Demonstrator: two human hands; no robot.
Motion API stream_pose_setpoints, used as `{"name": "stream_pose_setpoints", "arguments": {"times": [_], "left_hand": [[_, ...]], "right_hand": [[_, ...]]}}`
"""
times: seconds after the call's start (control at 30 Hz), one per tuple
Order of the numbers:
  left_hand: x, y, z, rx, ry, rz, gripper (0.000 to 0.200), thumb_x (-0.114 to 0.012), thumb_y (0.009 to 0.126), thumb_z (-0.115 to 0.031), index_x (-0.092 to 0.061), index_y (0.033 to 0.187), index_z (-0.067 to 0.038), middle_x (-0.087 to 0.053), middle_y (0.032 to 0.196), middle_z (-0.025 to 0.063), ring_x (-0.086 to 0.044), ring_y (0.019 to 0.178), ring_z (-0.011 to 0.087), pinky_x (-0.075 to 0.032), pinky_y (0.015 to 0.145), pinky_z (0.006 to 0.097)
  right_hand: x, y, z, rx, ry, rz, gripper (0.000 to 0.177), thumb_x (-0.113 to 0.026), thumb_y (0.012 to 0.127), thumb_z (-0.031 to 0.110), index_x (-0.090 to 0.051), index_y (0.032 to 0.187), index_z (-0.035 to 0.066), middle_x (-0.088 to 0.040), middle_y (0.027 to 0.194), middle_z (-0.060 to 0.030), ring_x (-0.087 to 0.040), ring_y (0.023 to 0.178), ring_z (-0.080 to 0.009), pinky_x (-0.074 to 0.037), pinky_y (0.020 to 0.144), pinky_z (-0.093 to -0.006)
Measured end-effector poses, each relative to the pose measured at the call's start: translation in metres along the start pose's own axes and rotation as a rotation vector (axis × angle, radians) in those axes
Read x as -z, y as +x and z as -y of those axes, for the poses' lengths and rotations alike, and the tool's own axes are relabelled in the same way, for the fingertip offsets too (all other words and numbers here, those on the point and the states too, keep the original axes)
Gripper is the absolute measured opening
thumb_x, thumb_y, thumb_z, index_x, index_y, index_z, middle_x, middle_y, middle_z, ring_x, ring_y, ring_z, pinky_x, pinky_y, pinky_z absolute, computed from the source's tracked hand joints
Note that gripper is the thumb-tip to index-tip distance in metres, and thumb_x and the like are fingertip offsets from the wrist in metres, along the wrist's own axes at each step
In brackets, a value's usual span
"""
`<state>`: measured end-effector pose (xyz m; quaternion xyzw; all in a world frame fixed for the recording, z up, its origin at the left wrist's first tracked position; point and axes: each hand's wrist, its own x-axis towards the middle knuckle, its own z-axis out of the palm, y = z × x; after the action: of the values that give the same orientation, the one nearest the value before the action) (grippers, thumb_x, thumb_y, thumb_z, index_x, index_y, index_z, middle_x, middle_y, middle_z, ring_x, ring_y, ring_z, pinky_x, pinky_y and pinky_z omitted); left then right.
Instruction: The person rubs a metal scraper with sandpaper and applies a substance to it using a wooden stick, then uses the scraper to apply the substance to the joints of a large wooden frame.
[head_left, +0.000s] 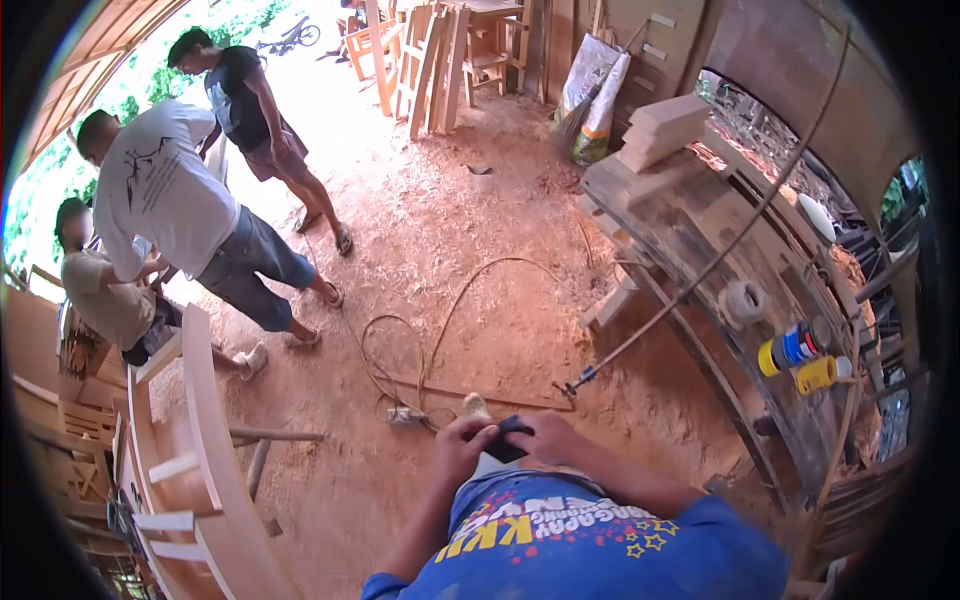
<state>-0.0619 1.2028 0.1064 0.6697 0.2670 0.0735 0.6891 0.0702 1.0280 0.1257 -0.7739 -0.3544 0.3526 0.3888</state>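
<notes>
Close in front of my blue printed shirt (560, 530), both hands meet at a small dark thing (507, 441). Its kind is not clear; it looks black and has a folded or flat shape. My left hand (464, 448) pinches its left side, fingers closed. From the right, my right hand (552, 438) closes on its other side, with the thumb and fingers partly hidden. Just beyond the hands, part of a foot (475, 405) shows on the dusty floor.
A cord (425, 370) loops over the floor beside a wooden strip (480, 391). At left stands a wooden frame (205, 400), near several people (165, 190). The workbench (700, 250) at right bears wood blocks, a tape roll (743, 302) and cans (790, 350). A long rod (700, 275) slants across it.
</notes>
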Motion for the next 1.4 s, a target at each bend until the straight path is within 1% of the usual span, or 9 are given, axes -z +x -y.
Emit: {"name": "stream_pose_setpoints", "arguments": {"times": [0.17,0.27,0.5,0.73,0.9,1.03,1.17,1.23,1.4], "left_hand": [[0.036,0.143,-0.063,-0.019,0.364,0.346,0.03,-0.073,0.097,-0.024,-0.075,0.112,0.001,-0.077,0.092,0.0102,-0.071,0.086,0.0162,-0.056,0.081,0.0329],[0.056,0.213,-0.121,-0.094,0.353,0.447,0.031,-0.071,0.098,-0.027,-0.075,0.112,0.001,-0.077,0.092,0.0146,-0.073,0.087,0.0199,-0.057,0.081,0.0353],[0.132,0.35,-0.152,-0.14,0.381,0.24,0.028,-0.069,0.1,-0.026,-0.074,0.109,0.001,-0.077,0.087,0.0116,-0.072,0.083,0.0176,-0.055,0.076,0.0342],[0.22,0.536,-0.152,0.071,0.48,0.161,0.028,-0.07,0.1,-0.029,-0.073,0.108,-0.002,-0.077,0.091,0.0105,-0.074,0.086,0.0197,-0.057,0.076,0.0346],[0.281,0.673,-0.197,-0.005,0.403,-0.063,0.035,-0.07,0.1,-0.03,-0.07,0.122,-0.002,-0.077,0.103,0.0129,-0.075,0.093,0.0236,-0.058,0.087,0.0356],[0.325,0.757,-0.221,0.085,0.288,-0.141,0.037,-0.071,0.101,-0.031,-0.07,0.122,-0.001,-0.076,0.1,0.0101,-0.072,0.09,0.019,-0.056,0.082,0.0337],[0.37,0.84,-0.234,0.168,-0.093,-0.318,0.028,-0.068,0.104,-0.029,-0.073,0.104,-0.002,-0.072,0.086,0.0029,-0.063,0.079,0.0105,-0.051,0.071,0.0295],[0.4,0.887,-0.224,0.184,-0.25,-0.327,0.025,-0.067,0.105,-0.026,-0.073,0.099,-0.003,-0.068,0.082,-0.0001,-0.059,0.074,0.0062,-0.048,0.068,0.0254],[0.502,1.058,-0.25,0.089,-0.067,-0.198,0.025,-0.068,0.103,-0.025,-0.072,0.097,-0.001,-0.069,0.078,0.0013,-0.06,0.073,0.0086,-0.049,0.067,0.0279]], "right_hand": [[0.063,0.103,0.02,-0.167,-0.069,0.007,0.034,-0.071,0.095,0.03,-0.071,0.12,0.008,-0.075,0.108,-0.0207,-0.072,0.102,-0.0394,-0.055,0.09,-0.0458],[0.09,0.168,0.065,-0.113,-0.086,-0.021,0.029,-0.073,0.093,0.017,-0.072,0.12,0.006,-0.076,0.104,-0.0184,-0.074,0.095,-0.0274,-0.056,0.086,-0.0389],[0.141,0.331,0.086,-0.098,0.574,-0.062,0.023,-0.067,0.099,0.008,-0.072,0.12,0.0,-0.076,0.105,-0.0042,-0.067,0.096,-0.0107,-0.055,0.088,-0.0315],[0.231,0.553,0.064,-0.081,0.728,-0.22,0.02,-0.062,0.1,0.009,-0.071,0.116,0.0,-0.074,0.103,-0.004,-0.067,0.091,-0.0113,-0.055,0.084,-0.0308],[0.282,0.74,0.104,0.032,0.045,0.208,0.036,-0.067,0.09,0.026,-0.069,0.121,0.006,-0.073,0.106,-0.0185,-0.071,0.098,-0.0314,-0.054,0.09,-0.0426],[0.276,0.871,0.17,0.137,0.045,0.394,0.042,-0.067,0.093,0.021,-0.067,0.133,0.007,-0.073,0.115,-0.0142,-0.068,0.103,-0.0229,-0.053,0.094,-0.0379],[0.288,0.987,0.224,-0.015,0.495,0.542,0.052,-0.062,0.093,0.007,-0.06,0.145,0.005,-0.071,0.121,-0.0071,-0.064,0.108,-0.0151,-0.052,0.096,-0.033],[0.294,1.053,0.229,-0.016,0.404,0.585,0.051,-0.062,0.094,0.007,-0.058,0.144,0.003,-0.071,0.12,-0.0078,-0.065,0.107,-0.0154,-0.052,0.096,-0.0323],[0.311,1.228,0.241,-0.058,0.312,0.423,0.036,-0.064,0.096,0.009,-0.063,0.132,0.003,-0.071,0.113,-0.0093,-0.066,0.103,-0.0172,-0.053,0.094,-0.034]]}}
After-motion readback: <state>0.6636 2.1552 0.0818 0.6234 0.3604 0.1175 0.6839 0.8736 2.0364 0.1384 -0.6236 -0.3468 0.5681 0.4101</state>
